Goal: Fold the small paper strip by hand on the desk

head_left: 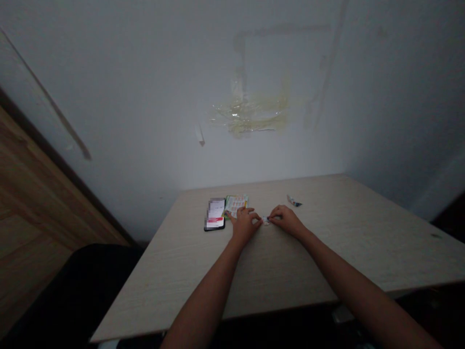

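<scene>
Both hands meet over a small whitish piece (pixel 266 221) low on the table, too small to make out its kind. My left hand (pixel 246 224) has thumb and forefinger closed together at the piece's left edge, its other fingers spread toward a printed sheet (pixel 237 203). From the other side, my right hand (pixel 286 220) pinches at the piece's right edge, where a dark bit shows at the fingertips. The sheet is green-edged with rows of print, and the left fingers partly cover its lower part.
Left of the sheet lies a phone (pixel 215 223) with a lit screen. A crumpled wrapper-like scrap (pixel 294 201) rests beyond my right hand. The pale wooden table (pixel 189 271) runs back to a wall (pixel 145 121) with tape remnants. A black object (pixel 80 291) stands at the left.
</scene>
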Demonstrator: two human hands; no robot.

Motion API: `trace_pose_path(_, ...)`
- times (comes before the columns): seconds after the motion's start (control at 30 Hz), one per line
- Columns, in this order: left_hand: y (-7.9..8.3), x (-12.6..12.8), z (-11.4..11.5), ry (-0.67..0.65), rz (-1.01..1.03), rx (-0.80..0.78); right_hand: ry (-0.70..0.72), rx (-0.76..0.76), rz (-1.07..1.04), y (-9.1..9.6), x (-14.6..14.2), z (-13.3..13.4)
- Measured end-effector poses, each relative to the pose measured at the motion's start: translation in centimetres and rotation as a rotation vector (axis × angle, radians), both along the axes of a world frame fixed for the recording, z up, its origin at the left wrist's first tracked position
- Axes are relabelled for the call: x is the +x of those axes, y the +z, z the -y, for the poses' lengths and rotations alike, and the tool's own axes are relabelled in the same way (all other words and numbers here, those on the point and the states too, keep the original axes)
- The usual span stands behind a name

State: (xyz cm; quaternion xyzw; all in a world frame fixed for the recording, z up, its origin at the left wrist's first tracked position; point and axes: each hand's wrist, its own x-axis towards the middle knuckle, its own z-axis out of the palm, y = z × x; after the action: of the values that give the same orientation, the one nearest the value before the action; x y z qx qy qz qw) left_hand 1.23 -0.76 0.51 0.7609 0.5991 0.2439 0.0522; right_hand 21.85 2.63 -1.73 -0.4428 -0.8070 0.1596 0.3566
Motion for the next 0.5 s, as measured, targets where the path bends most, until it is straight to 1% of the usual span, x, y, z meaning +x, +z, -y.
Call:
trace_pose_path(0.1,0.3,0.0,0.0,0.002,-0.011,-0.012,-0.008,0.003,0.025,0.1,0.0,0.1)
trace_pose_path(0.23,0.6,0.0,0.0,-0.003,-0.077,-0.041,-0.032,-0.011,0.063,0.1,0.0,0.1)
trace_pose_path(0.37,0.9,0.0,0.1,-0.023,-0.133,-0.032,-0.034,0.005,0.09,-0.5,0.0,-0.3)
trace_pose_path(0.5,1.0,0.0,0.1,-0.036,-0.164,-0.028,-0.044,0.022,0.06,-1.1,0.0,-0.6)
